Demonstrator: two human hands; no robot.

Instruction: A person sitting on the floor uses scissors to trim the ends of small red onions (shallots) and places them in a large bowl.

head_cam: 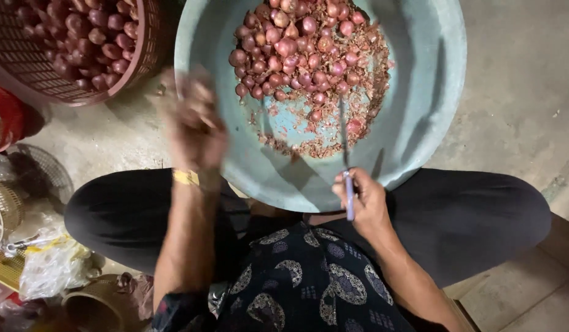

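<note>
I sit on the floor (518, 92) with the big blue-green basin (419, 92) right in front of my knees. I think I am in the middle of peeling shallots.

My right hand (365, 203) is at the near rim of the basin. Its grip is pressed shut around a small knife (346, 160) with a pale purple handle. The thin blade points away from me, over the basin, and its tip is near the pile of shallots (296, 49).

My left hand (195, 126) is up beside the left rim of the basin. It is all blurry, so I cannot tell if its grip is spread or pinching a shallot. There is a yellow band (186, 177) on that wrist.

The shallots sit in the far part of the basin. They are small, round, and smooth, red-purple and a bit shiny. Dry, flaky peels (315, 138) lie in the basin on the side nearer to me, thin like paper.

To the left of the basin, and further from me, stands a dark red plastic basket (146, 43) with many little holes. It is full of more shallots.

The basin looks hard and smooth, with a wide round rim. The floor is grey, rough concrete.

I guess the next move needs one shallot held still in my left hand, close to the blade. The knife is sharp and the shallots are slippery, so it needs a slow, careful cut.
</note>
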